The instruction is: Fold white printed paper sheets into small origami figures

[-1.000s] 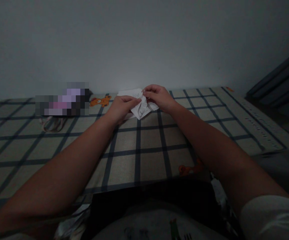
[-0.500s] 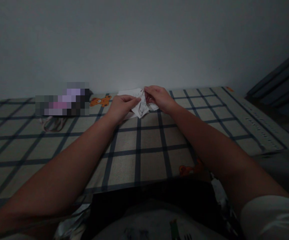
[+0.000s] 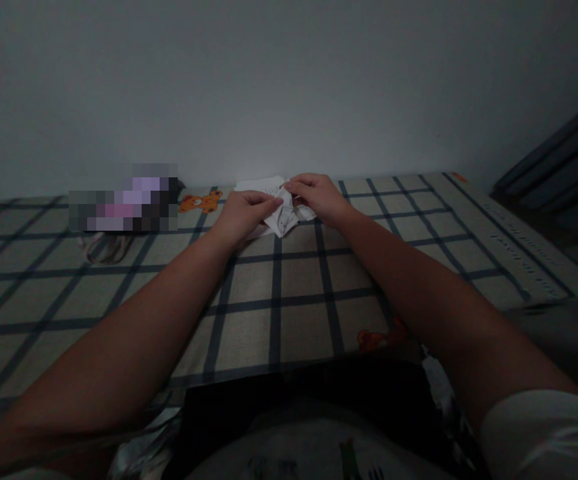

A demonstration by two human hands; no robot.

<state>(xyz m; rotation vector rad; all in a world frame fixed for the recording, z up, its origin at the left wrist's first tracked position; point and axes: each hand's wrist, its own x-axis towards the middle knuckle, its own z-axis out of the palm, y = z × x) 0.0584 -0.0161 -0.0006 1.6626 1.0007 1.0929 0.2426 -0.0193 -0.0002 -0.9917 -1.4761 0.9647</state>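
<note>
A plain grey-white wall (image 3: 289, 87) fills the whole upper part of the view, dimly lit. Against its foot lies a wide, flat surface covered with beige cloth checked in dark blue lines (image 3: 249, 327), with dark lettering along its right end. At the far right stands a dark blue-grey, ribbed panel (image 3: 563, 163), set at a slant; what it belongs to I cannot tell. The person's two bare forearms reach in from the lower corners and converge near the wall, the right one coming out of a loose white sleeve (image 3: 543, 430). On the left of the cloth sits a purple, pink and black object blurred into square blocks (image 3: 129, 200), its true shape hidden.

The left hand (image 3: 241, 215) is nearly closed, thumb and forefinger pinching the left side of a creased, folded piece of white paper (image 3: 285, 219). The right hand (image 3: 319, 199) is loosely curled, its thumb and fingertips closed on the paper's upper right side. The paper is between the hands, near the wall, its pointed lower end toward the person; faint dark marks show on it. An orange printed teddy bear (image 3: 201, 201) decorates the cloth just left of the left hand. Beside the blurred object curls a thin, pale, looped cord (image 3: 91, 257).
</note>
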